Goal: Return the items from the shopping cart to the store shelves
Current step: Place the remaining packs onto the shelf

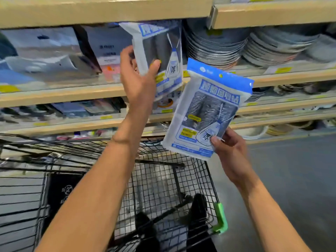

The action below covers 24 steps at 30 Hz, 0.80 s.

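My left hand (138,77) is raised to the upper shelf and grips a blue-and-white packet of grey bags (160,51) by its lower left edge. The packet's top reaches under the shelf board above. My right hand (229,148) holds a second, matching packet (207,110) by its bottom right corner, upright and tilted, just above the cart's far rim. The black wire shopping cart (163,182) stands below both arms, in front of the shelves.
Beige shelf boards (54,97) run across in several tiers with yellow price tags. Flat packets (45,51) lie left of the raised one; stacks of foil trays (214,46) sit to the right. A green clip (221,219) sits on the cart's right corner. Grey floor shows at right.
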Tool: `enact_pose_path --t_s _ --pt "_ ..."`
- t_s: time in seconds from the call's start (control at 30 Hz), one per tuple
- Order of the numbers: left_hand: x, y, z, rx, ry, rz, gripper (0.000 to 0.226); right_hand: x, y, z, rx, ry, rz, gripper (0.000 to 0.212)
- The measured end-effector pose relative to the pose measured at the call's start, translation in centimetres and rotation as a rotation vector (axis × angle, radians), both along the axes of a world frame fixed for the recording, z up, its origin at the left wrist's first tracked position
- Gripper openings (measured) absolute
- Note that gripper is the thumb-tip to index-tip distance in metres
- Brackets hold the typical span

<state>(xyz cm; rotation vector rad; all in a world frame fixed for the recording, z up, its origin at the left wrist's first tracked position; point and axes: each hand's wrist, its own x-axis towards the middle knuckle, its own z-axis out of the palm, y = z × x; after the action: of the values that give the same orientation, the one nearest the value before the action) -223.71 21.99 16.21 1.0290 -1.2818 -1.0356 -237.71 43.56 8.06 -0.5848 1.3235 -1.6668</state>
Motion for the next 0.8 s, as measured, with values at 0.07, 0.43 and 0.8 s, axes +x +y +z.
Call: enact_pose_path --t_s 0.07,0.43,0.8 --pt "-0.7 -0.9 0.2 0.026 0.000 0.014 0.044 -0.3 0.0 0.0 0.009 0.001 -0.002 0.045" --pt "-3.7 -6.2 1.7 0.147 -0.121 0.109 0.037 -1.8 0.6 -1.7 0.058 -0.004 0.066 0.048" --pt "-1.9 -7.9 0.9 -0.032 -0.791 0.050 0.059 -0.4 0.3 -2.7 0.101 -0.092 0.046 0.057"
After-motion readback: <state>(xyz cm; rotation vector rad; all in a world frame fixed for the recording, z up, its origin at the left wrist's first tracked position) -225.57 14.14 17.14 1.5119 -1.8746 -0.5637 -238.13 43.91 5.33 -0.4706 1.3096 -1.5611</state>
